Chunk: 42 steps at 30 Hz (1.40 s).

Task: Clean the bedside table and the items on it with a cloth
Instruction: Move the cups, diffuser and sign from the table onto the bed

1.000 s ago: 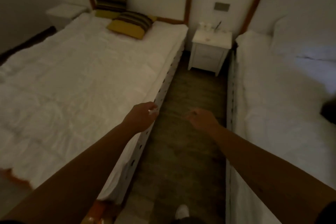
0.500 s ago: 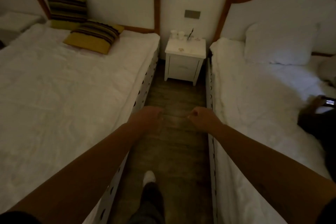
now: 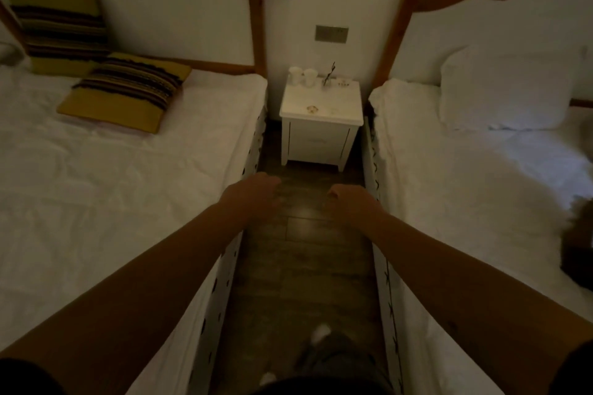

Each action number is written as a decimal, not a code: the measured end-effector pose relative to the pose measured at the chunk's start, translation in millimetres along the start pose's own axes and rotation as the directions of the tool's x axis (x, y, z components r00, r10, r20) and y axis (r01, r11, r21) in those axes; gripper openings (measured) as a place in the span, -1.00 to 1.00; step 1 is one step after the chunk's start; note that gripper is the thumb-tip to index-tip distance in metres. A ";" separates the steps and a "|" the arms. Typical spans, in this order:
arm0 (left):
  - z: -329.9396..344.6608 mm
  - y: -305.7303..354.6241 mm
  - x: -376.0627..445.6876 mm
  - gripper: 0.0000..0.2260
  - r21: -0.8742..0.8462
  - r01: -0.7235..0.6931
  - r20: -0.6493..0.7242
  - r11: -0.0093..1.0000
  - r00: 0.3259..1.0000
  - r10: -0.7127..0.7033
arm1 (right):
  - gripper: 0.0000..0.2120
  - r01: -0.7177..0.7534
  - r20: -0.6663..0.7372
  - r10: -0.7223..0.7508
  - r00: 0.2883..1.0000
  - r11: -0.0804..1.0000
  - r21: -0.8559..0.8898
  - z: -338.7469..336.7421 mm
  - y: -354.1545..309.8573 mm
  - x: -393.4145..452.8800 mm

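- Left bed [image 3: 112, 186]: white sheet, runs near to far along the left side.
- Right bed [image 3: 481, 202]: white sheet, runs along the right side; white pillow [image 3: 510, 90] at its far end.
- Floor [image 3: 305, 266]: dark wood strip between the two beds.
- Two striped yellow cushions on the left bed's far end: one [image 3: 61, 26] upright against the headboard, one [image 3: 125, 91] flat in front of it.
- Bedside table [image 3: 321, 141]: white, at the far end of the aisle between the beds, against the wall.
- On its top: two white cups [image 3: 303, 76] at the far left, a thin dark stem [image 3: 330, 73] right of them, small bits near the front edge, too small to identify.
- Left hand [image 3: 253, 191]: over the floor, well short of the table, fingers curled, holding nothing visible.
- Right hand [image 3: 349, 202]: beside it, apart, fingers curled, nothing visible in it.
- Cloth: can't tell where it is.
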<state>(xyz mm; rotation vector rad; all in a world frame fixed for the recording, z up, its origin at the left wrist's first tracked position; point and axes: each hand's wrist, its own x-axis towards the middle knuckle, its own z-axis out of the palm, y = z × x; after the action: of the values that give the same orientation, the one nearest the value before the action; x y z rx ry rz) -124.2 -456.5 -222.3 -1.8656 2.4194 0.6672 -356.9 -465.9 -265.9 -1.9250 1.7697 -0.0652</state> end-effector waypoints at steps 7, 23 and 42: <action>-29.6 -27.2 181.1 -0.55 0.009 0.037 0.008 0.999 0.999 -0.037 | -0.75 0.003 0.047 -0.002 0.999 1.000 -0.026 -39.7 32.8 185.4; -128.1 -94.5 547.9 -0.58 -0.078 0.077 -0.030 0.994 0.996 -0.079 | -0.59 0.011 0.056 -0.005 0.998 0.994 -0.109 -170.1 51.5 542.9; -107.0 -229.9 963.8 -0.47 -0.144 0.143 0.077 0.979 0.988 -0.133 | -0.51 -0.092 0.066 0.099 0.993 0.991 -0.102 -154.3 98.1 960.1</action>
<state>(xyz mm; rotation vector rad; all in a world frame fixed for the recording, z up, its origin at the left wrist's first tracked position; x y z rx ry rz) -162.9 -1424.8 -455.2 -2.0072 2.2309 0.9074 -365.1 -1422.7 -465.2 -1.8825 1.8457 0.1254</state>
